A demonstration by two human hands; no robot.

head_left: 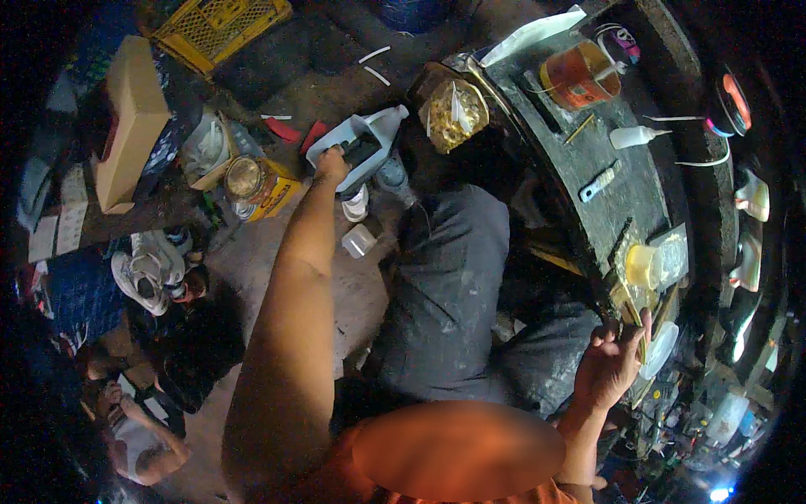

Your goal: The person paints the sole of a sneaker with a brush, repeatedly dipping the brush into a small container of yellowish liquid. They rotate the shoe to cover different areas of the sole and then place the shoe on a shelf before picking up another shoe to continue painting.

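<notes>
The left hand reaches far out and down to the floor, fingers closed on the rim of a cut-open grey jug whose long axis runs far-right toward its spout. The right hand rests half-open and empty on the near edge of the dark table, well apart from the jug. Cans, rags and a yellow crate crowd the dim floor.

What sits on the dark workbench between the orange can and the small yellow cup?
In the head view, between the orange can and the yellow cup lie a white squeeze bottle and a small blue-and-white tube on the workbench.
</notes>
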